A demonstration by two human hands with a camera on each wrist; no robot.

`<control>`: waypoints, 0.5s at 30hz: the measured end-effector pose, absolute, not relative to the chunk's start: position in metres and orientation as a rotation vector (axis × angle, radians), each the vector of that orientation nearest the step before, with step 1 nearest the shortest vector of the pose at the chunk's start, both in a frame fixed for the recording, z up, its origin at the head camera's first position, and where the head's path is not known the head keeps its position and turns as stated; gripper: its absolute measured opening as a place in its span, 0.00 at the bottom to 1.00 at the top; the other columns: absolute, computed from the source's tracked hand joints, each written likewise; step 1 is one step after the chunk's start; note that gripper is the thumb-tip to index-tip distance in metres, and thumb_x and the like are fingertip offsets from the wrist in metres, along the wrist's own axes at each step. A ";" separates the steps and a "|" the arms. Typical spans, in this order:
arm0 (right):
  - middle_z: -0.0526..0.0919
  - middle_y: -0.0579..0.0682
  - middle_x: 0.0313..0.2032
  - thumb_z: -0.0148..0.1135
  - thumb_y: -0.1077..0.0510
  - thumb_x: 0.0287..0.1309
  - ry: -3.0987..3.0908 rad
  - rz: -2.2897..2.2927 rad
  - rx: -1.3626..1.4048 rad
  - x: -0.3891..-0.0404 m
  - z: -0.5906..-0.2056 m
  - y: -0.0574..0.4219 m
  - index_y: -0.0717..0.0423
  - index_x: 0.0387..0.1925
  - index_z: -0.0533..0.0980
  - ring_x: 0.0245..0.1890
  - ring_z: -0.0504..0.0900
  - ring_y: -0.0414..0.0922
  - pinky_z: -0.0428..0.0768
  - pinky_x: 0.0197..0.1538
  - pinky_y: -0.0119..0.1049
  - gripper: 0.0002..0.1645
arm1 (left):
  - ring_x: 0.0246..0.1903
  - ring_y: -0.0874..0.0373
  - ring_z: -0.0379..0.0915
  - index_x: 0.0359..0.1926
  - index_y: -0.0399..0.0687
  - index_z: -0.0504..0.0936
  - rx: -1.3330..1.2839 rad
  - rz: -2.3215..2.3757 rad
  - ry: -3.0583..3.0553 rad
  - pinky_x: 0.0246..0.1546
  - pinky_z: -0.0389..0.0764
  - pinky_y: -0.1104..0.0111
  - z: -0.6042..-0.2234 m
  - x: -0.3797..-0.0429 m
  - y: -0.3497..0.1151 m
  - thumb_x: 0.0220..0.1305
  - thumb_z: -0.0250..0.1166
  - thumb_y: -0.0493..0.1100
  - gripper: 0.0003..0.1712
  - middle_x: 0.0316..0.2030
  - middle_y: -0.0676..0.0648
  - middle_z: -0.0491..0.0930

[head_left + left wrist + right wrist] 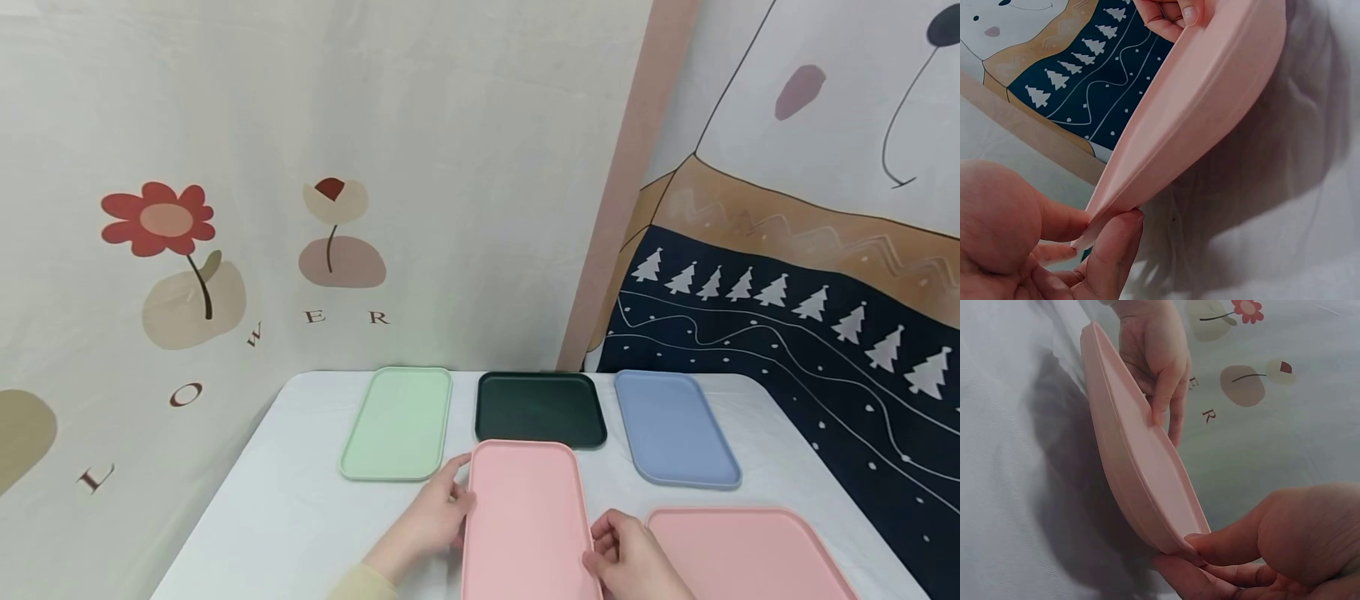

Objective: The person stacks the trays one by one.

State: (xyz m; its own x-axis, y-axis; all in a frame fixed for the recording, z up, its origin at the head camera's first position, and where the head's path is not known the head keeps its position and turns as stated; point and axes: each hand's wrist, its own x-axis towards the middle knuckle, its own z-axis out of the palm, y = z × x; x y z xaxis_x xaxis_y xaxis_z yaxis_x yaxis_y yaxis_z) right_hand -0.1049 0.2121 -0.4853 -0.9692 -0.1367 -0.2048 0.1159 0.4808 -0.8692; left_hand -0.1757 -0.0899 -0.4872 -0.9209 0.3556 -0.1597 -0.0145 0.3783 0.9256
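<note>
A pink rectangular tray [525,517] with a raised rim is held between both hands at the front middle of the table. My left hand [438,512] pinches its left edge, thumb on the rim and fingers beneath. On the opposite edge, my right hand [633,554] pinches the rim the same way. Both wrist views show the pink tray [1191,106] raised above the white cloth, its shadow falling below. A second pink tray [750,550] lies just right of my right hand. In the head view, the held tray's far end overlaps the near edge of a dark green tray [540,410].
A light green tray [397,425] lies at the back left and a blue tray [675,429] at the back right. They rest on a white-covered table [277,500]. Printed cloth [465,167] hangs directly behind the table's back edge.
</note>
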 end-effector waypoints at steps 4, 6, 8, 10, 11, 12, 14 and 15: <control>0.76 0.49 0.28 0.70 0.69 0.60 2.459 -1.509 -0.068 -0.102 -0.488 0.213 0.63 0.36 0.73 0.28 0.78 0.46 0.79 0.30 0.35 0.11 | 0.26 0.51 0.79 0.81 0.36 0.56 0.275 1.527 2.324 0.23 0.85 0.56 -0.488 -0.175 -0.089 0.78 0.58 0.36 0.37 0.36 0.42 0.76; 0.76 0.49 0.28 0.70 0.69 0.60 2.438 -1.515 -0.083 -0.102 -0.489 0.214 0.63 0.36 0.73 0.28 0.78 0.46 0.78 0.30 0.34 0.11 | 0.24 0.51 0.79 0.81 0.36 0.56 0.268 1.512 2.327 0.22 0.84 0.56 -0.489 -0.174 -0.089 0.78 0.58 0.36 0.37 0.36 0.43 0.76; 0.76 0.49 0.28 0.70 0.69 0.60 2.422 -1.515 -0.089 -0.101 -0.490 0.215 0.63 0.36 0.73 0.28 0.78 0.46 0.78 0.30 0.34 0.11 | 0.24 0.51 0.79 0.81 0.36 0.56 0.267 1.507 2.324 0.22 0.84 0.56 -0.489 -0.173 -0.089 0.78 0.58 0.36 0.37 0.35 0.43 0.76; 0.76 0.49 0.28 0.69 0.69 0.60 2.412 -1.513 -0.091 -0.101 -0.491 0.216 0.63 0.36 0.73 0.28 0.77 0.46 0.77 0.30 0.34 0.11 | 0.24 0.51 0.79 0.81 0.35 0.56 0.273 1.501 2.326 0.22 0.84 0.56 -0.490 -0.172 -0.089 0.77 0.58 0.35 0.37 0.35 0.43 0.77; 0.75 0.49 0.28 0.69 0.69 0.60 2.409 -1.513 -0.091 -0.100 -0.491 0.216 0.63 0.36 0.72 0.28 0.77 0.46 0.77 0.30 0.33 0.11 | 0.23 0.51 0.79 0.81 0.34 0.56 0.279 1.498 2.329 0.22 0.84 0.57 -0.491 -0.172 -0.088 0.77 0.58 0.35 0.37 0.35 0.43 0.77; 0.75 0.49 0.28 0.69 0.69 0.60 2.405 -1.514 -0.090 -0.100 -0.491 0.216 0.63 0.36 0.72 0.28 0.77 0.46 0.77 0.30 0.33 0.11 | 0.23 0.52 0.80 0.81 0.33 0.56 0.285 1.494 2.334 0.22 0.84 0.57 -0.492 -0.171 -0.088 0.77 0.58 0.35 0.37 0.35 0.44 0.77; 0.75 0.49 0.27 0.69 0.70 0.60 2.395 -1.515 -0.085 -0.100 -0.492 0.216 0.62 0.36 0.72 0.28 0.76 0.46 0.76 0.30 0.33 0.11 | 0.23 0.52 0.80 0.80 0.32 0.55 0.298 1.478 2.349 0.22 0.85 0.58 -0.494 -0.170 -0.088 0.77 0.58 0.34 0.37 0.35 0.44 0.78; 0.75 0.49 0.27 0.69 0.70 0.60 2.390 -1.516 -0.083 -0.100 -0.493 0.216 0.62 0.35 0.72 0.28 0.76 0.46 0.76 0.30 0.33 0.12 | 0.22 0.52 0.80 0.80 0.31 0.55 0.305 1.472 2.358 0.21 0.85 0.59 -0.495 -0.170 -0.087 0.76 0.58 0.34 0.37 0.35 0.44 0.78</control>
State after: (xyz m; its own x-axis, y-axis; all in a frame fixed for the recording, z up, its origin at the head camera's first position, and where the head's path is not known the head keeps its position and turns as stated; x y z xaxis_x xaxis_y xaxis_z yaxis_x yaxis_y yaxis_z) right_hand -0.0997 0.2163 -0.4928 -0.9507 -0.2118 -0.2266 0.1147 0.4386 -0.8913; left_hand -0.1697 -0.0874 -0.4945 -0.9177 0.3570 -0.1742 0.0003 0.4392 0.8984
